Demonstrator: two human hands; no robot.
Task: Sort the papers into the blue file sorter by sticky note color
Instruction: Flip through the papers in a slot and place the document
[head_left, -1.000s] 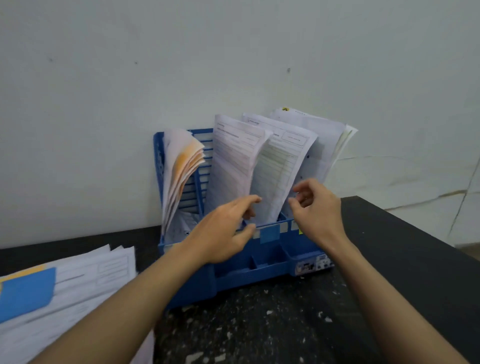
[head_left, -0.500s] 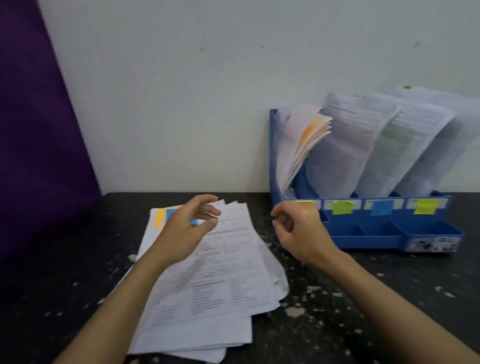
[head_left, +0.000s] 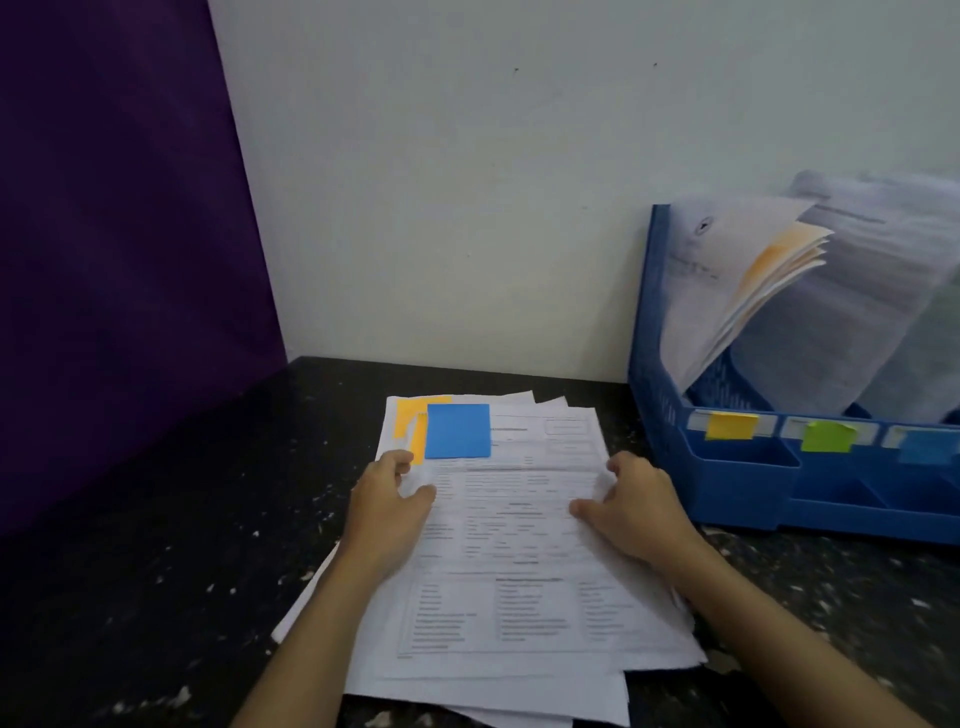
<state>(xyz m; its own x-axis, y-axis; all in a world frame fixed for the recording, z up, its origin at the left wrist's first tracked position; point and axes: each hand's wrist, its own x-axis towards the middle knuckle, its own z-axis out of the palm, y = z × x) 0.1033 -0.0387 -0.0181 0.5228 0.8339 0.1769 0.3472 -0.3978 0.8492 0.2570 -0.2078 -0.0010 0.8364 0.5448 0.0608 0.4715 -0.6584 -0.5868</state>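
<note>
Loose paper stack (head_left: 519, 561) left of blue file sorter (head_left: 737, 483), blue sticky note (head_left: 457, 431) on top sheet, left hand (head_left: 387, 512) and right hand (head_left: 631, 506) gripping stack's side edges, filed papers (head_left: 737, 291) in sorter.

Two bare forearms, left grip (head_left: 387, 512), right grip (head_left: 631, 512) — no sleeves

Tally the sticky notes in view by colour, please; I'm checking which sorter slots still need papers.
Blue: 2, the blue sticky note on the top paper and the blue slot label on the file sorter.
Orange: 2, the orange notes peeking from lower sheets.
Yellow: 1, the yellow slot label.
Green: 1, the green slot label.
Total: 6.
</note>
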